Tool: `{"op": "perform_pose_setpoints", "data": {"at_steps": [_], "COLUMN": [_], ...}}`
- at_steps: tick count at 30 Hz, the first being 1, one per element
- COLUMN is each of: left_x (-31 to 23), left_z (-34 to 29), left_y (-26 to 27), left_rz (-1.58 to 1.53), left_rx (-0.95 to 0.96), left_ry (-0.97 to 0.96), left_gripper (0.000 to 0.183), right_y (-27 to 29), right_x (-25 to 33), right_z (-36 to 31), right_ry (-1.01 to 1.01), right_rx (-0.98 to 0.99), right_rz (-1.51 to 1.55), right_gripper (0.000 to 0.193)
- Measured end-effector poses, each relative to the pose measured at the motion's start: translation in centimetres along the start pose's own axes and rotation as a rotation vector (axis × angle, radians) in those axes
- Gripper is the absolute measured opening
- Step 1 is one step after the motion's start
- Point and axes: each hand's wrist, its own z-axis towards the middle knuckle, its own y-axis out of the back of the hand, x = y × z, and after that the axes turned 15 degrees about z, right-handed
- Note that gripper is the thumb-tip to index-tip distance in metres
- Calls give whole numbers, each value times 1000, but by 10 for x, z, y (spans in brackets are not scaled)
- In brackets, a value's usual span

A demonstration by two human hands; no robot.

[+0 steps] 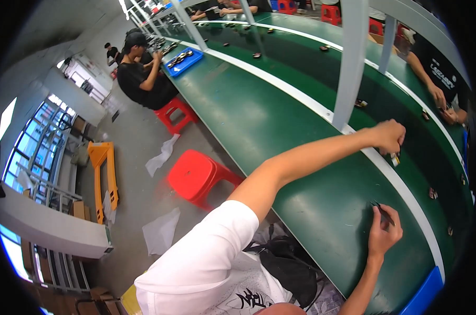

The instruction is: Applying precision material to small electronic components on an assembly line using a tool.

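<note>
My left hand (389, 136) reaches out over the dark green conveyor belt, past its white edge rail. Its fingers are pinched together at a small part (396, 159) with light and yellowish bits, whose exact kind is too small to make out. Lower right, above the green worktop (322, 205), my right hand (386, 231) grips a pair of black tweezers (386, 214), tips pointing up and to the left.
Small parts (432, 193) lie scattered along the belt. A grey upright post (351, 68) stands by my left forearm. A blue tray (424, 294) sits at the lower right. Red stools (191, 173) stand beside the bench. Co-workers (135, 79) sit along both sides.
</note>
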Motion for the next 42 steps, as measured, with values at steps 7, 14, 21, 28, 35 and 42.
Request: {"op": "perform_pose_setpoints", "data": {"at_steps": [7,14,21,28,35,42], "left_x": [-29,-31,-34,-37,-30,-41], "left_z": [-81,-117,-133,-131,-136,-137], "left_y": [-39,-62,-70,-73,-70,-74], "left_rz": [-762,-1003,-1000,-1010,-921,-800], "left_rx": [-110,-130,-186,-161,-89,-27], "left_ry": [101,227,205,147,144,145], "left_gripper": [8,8,7,11,25,21], "right_y": [1,9,13,23,15,21], "right_x": [-7,-16,-19,-11,-6,-4], "right_z": [-11,-13,-12,-11,5,2], "right_ry": [-91,-153,-206,-300,-523,-460], "right_rx": [23,-32,-76,-144,-205,-276], "right_rz": [-7,-70,-67,-85,309,363], "right_gripper": [10,10,11,11,13,15]}}
